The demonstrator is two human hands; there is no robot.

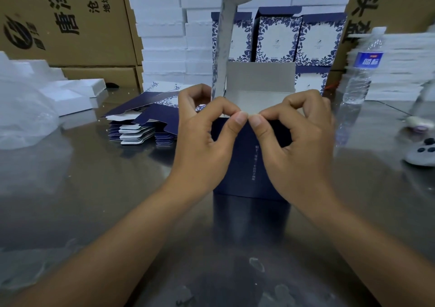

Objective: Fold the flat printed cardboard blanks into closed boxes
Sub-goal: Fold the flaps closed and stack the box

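Note:
A dark blue printed box (pixel 249 165) stands upright on the steel table (pixel 94 200) in front of me, its top open. Its lid flap (pixel 227 35) sticks straight up on the left, and a grey inner flap (pixel 260 78) stands at the back. My left hand (pixel 202 139) and my right hand (pixel 296 141) grip the box's near top edge from either side, thumbs meeting at the middle of the rim. A pile of flat blue-and-white blanks (pixel 141 125) lies to the left behind my left hand.
Finished floral boxes (pixel 299 38) are stacked at the back before white foam cartons (pixel 164 35). Brown shipping cartons (pixel 68 21) stand back left. A clear plastic bag (pixel 23 111) lies left. On the right are a water bottle (pixel 360 78) and a white controller (pixel 421 153).

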